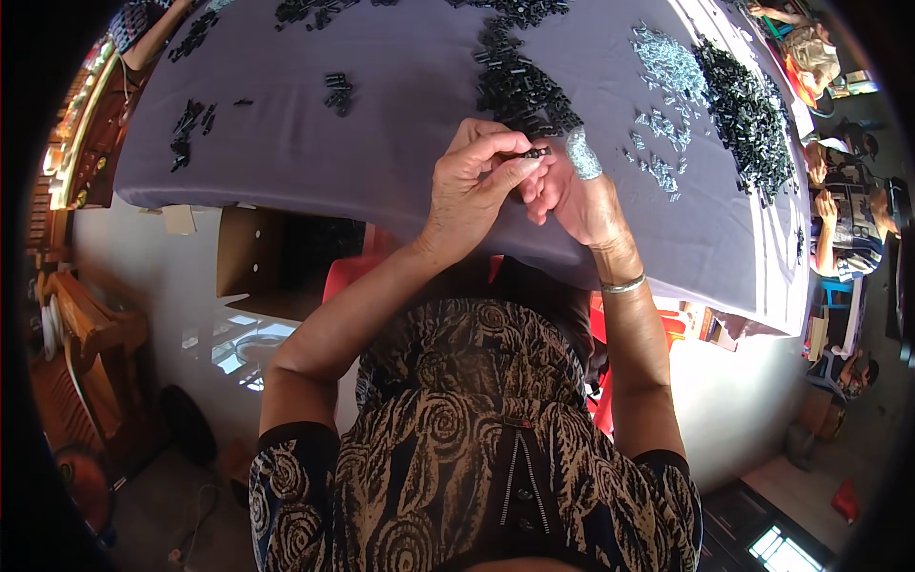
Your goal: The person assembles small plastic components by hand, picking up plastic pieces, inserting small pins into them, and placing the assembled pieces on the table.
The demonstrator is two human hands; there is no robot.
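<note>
Above the table's near edge, my left hand pinches a small black cylindrical piece between thumb and index finger. My right hand is right beside it, palm turned up and fingers loosely curled below the piece. Its thumb is wrapped in a pale, silvery covering and stands apart from the fingers. I see nothing held in that palm, though part of it is hidden. Just beyond both hands lies a long pile of small black pieces. Small silvery metal pieces lie scattered farther right.
A grey cloth covers the table. A dense heap of black pieces runs along its right side; smaller clusters lie at left. Below the edge is an open cardboard box. Other people sit at far right.
</note>
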